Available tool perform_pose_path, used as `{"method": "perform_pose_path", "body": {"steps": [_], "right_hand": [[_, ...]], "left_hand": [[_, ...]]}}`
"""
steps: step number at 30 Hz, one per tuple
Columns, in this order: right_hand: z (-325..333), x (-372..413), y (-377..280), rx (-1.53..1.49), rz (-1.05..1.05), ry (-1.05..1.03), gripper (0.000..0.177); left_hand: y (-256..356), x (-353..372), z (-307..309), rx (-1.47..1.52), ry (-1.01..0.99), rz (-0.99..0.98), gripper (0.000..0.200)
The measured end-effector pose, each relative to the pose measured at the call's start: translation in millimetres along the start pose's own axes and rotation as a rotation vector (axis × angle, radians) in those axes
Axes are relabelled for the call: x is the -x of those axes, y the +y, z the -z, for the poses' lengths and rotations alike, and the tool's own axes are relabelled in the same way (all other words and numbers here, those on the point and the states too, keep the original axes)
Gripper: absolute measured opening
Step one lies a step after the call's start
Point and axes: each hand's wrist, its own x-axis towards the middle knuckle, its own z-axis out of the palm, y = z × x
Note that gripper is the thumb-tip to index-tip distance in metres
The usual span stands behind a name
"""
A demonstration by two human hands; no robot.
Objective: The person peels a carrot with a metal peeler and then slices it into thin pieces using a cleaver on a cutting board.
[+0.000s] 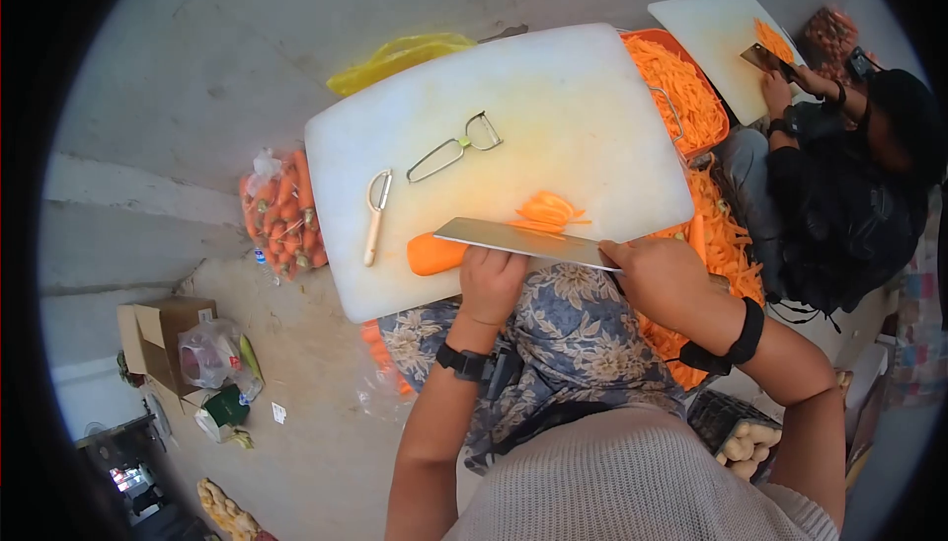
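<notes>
On the white cutting board (553, 77), a peeled carrot piece (433, 255) lies near the front edge. My left hand (492, 284) presses on the carrot's right end, its fingers bent together. My right hand (660, 274) grips the handle of a broad knife (528, 240), whose blade reaches left over the carrot. Thin carrot slices (549, 209) rest just behind the blade. Farther back on the board are a metal peeler (454, 148) and a peeler with a wooden handle (374, 220).
Bagged carrots (284, 215) sit left of the board. Shredded carrot fills an orange tray (679, 87) at the right. A co-worker (839, 176) cuts on another board (706, 33). A cardboard box (163, 339) is on the floor at the left.
</notes>
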Motion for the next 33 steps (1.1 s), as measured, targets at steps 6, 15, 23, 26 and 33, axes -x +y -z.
{"method": "perform_pose_path", "body": {"steps": [6, 15, 23, 26, 33], "right_hand": [[5, -10, 6, 0.0, 0.007, -0.044, 0.031], [-23, -66, -16, -0.091, 0.123, 0.0, 0.018], [-26, -73, -22, -0.127, 0.101, 0.063, 0.014], [-28, -75, -20, -0.133, 0.09, 0.045, 0.014], [-36, -63, -10, -0.093, 0.099, 0.073, 0.016]], "left_hand": [[-1, -5, -1, 0.002, 0.016, 0.017, 0.024], [1, -7, 0, 0.038, -0.018, 0.061, 0.021], [-1, -7, 9, -0.013, -0.064, 0.007, 0.025], [-3, -13, 31, -0.131, -0.087, 0.031, 0.03], [-3, -4, 33, -0.124, -0.112, 0.121, 0.034]]}}
